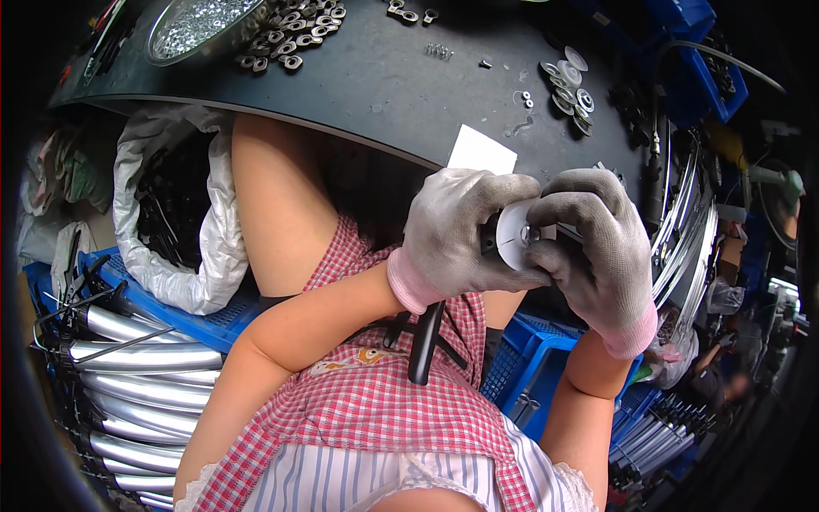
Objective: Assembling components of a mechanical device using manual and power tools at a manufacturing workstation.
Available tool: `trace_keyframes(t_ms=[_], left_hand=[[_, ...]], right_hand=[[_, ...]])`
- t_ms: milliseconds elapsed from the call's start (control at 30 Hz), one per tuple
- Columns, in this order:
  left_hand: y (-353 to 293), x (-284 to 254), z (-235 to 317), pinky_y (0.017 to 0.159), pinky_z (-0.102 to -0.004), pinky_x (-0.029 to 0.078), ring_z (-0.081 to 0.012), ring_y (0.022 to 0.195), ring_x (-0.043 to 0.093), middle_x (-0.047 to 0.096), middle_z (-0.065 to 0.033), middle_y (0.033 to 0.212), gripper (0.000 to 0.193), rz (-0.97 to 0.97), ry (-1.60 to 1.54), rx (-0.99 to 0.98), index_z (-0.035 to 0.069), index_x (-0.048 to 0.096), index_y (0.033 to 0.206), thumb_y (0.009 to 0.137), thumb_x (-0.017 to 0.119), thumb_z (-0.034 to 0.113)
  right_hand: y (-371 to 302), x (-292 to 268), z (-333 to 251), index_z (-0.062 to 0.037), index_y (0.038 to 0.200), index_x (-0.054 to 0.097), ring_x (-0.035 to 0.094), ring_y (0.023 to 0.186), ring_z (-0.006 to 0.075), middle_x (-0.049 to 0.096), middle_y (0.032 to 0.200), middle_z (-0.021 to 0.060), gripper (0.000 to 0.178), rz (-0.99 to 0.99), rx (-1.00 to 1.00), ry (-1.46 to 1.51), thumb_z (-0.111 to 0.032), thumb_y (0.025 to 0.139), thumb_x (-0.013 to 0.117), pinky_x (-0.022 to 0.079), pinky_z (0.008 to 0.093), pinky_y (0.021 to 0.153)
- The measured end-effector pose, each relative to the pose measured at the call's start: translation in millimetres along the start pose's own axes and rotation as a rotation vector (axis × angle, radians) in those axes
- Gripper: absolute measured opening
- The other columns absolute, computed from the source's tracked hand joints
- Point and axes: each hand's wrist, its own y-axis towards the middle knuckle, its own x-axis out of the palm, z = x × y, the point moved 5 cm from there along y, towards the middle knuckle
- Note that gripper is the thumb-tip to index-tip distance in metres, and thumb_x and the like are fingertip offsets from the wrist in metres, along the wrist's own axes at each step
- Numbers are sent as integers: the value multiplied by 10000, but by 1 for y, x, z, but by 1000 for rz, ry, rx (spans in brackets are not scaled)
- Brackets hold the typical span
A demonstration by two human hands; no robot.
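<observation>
Both my hands wear grey gloves with pink cuffs and meet in front of me at the table's near edge. My left hand [465,235] is closed around a black part; a black tube [425,343] sticks out below that hand, and I cannot tell if they are one piece. A thin white disc [512,232] faces my right side between the two hands. With thumb and fingertips, my right hand [597,243] pinches a small shiny round piece [531,234] at the disc's middle. The palms hide most of the black part.
On the dark table [384,94] lie metal rings with stems [294,30], a bowl of small shiny parts [200,26], a spring [439,51], white and metal discs [570,85] and a white card [482,152]. Silver tubes [145,354], a white sack [217,247] and blue crates [520,358] surround me.
</observation>
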Motion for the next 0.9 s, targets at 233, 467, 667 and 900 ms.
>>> trace_keyframes(t_ms=[233, 467, 667, 900], left_hand=[[-2, 1, -2, 663, -374, 533, -282, 742, 687, 685, -83, 845, 669, -28, 39, -15, 91, 611, 1088, 542, 923, 318], [-2, -2, 1, 701, -382, 531, -280, 757, 687, 682, -79, 841, 674, -1, 118, 17, 94, 603, 1089, 545, 919, 338], [1, -3, 5, 685, -367, 530, -261, 739, 686, 680, -74, 843, 663, -20, 121, 35, 97, 599, 1086, 551, 919, 323], [4, -4, 9, 647, -349, 529, -258, 697, 680, 675, -69, 813, 650, 7, 144, 86, 102, 599, 1085, 559, 918, 314]], right_hand=[[3, -13, -8, -68, 961, 688, 651, 862, 285, 645, 959, 98, 359, 56, 28, 8, -156, 638, 818, 516, 385, 739], [1, -4, -5, -87, 952, 722, 655, 819, 260, 659, 916, 89, 279, -10, -86, -41, -121, 683, 789, 512, 362, 702], [1, -5, -3, -76, 943, 718, 656, 815, 259, 656, 901, 90, 256, -6, -4, 48, -98, 696, 783, 516, 364, 709], [2, -6, -3, -73, 897, 709, 656, 809, 260, 649, 880, 89, 223, 5, -28, 40, -98, 692, 794, 516, 360, 710]])
